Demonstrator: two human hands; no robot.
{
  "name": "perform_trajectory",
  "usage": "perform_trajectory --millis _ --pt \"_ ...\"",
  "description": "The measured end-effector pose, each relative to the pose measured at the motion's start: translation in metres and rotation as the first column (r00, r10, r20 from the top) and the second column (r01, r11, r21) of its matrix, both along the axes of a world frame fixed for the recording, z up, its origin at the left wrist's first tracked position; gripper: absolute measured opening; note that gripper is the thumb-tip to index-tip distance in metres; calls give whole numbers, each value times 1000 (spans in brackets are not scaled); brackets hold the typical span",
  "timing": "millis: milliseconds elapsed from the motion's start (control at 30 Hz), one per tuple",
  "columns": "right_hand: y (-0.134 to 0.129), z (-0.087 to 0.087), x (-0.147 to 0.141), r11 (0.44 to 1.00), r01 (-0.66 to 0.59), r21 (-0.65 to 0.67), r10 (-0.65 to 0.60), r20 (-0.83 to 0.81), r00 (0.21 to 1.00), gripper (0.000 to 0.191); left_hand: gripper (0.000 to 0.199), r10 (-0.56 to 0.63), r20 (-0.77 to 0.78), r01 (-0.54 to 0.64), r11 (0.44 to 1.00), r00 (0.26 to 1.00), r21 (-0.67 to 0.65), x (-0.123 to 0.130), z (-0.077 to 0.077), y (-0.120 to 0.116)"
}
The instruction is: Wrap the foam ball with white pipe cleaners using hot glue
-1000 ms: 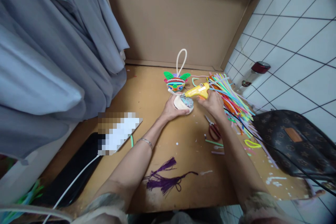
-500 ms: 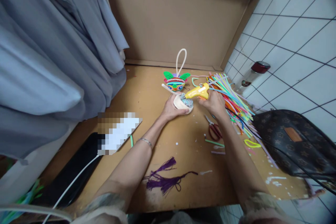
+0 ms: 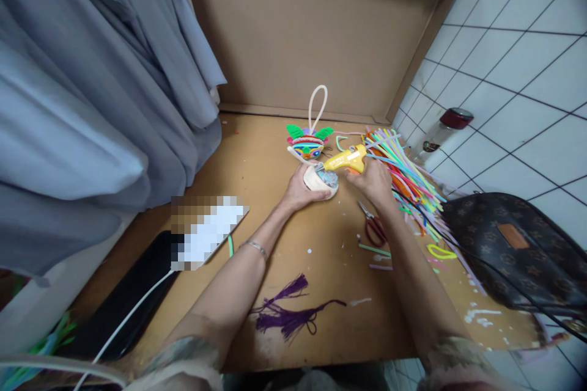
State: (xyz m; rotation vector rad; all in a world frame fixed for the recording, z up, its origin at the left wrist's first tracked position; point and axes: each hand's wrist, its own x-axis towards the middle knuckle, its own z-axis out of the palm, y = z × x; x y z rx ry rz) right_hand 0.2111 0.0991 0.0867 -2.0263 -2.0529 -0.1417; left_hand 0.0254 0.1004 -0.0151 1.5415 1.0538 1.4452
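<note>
My left hand (image 3: 300,188) is wrapped round a small rounded white craft piece (image 3: 316,184) with a bluish, glittery patch on its upper face. A white pipe cleaner (image 3: 296,156) reaches from it toward the back left. In my right hand (image 3: 372,180) is a yellow hot glue gun (image 3: 345,159); its nozzle points left and meets the edge of the bluish patch. Just behind stands a colourful animal-face ornament (image 3: 308,145) with green ears and a white loop on top. Whether glue is flowing cannot be made out.
Many coloured pipe cleaners (image 3: 408,165) lie at the right, beside a brown patterned bag (image 3: 513,250) and a red-lidded bottle (image 3: 443,131). Red-handled scissors (image 3: 375,229) rest near my right forearm. Purple tassels (image 3: 288,316) lie in front. A cardboard wall (image 3: 316,30) closes the back; grey cloth (image 3: 92,85) hangs left.
Almost nothing differs. The pipe cleaner on the white piece has shifted slightly to the right; both hands keep their hold and the nozzle stays at the bluish patch.
</note>
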Motion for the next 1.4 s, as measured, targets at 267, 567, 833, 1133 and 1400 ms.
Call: perform_trajectory --millis 267,567,833,1133,1400 --pt "-1 -2 -1 1000 2 21 -2 -2 1000 37 85 -12 17 12 1000 1000 -1 0 2 -1" --pt "-3 1 -4 1000 21 -5 -21 -5 1000 38 86 -8 13 8 1000 1000 0 1 0 1" --pt "-5 3 -4 1000 24 -9 -24 -11 1000 38 87 -3 5 3 1000 1000 -15 0 1 0" --pt "-4 2 0 1000 8 -10 -8 -2 1000 37 86 -18 28 19 999 999 -26 1 3 -2" --pt "-4 5 -2 999 45 -11 -45 -21 999 41 86 -16 8 16 1000 1000 -24 0 5 -2"
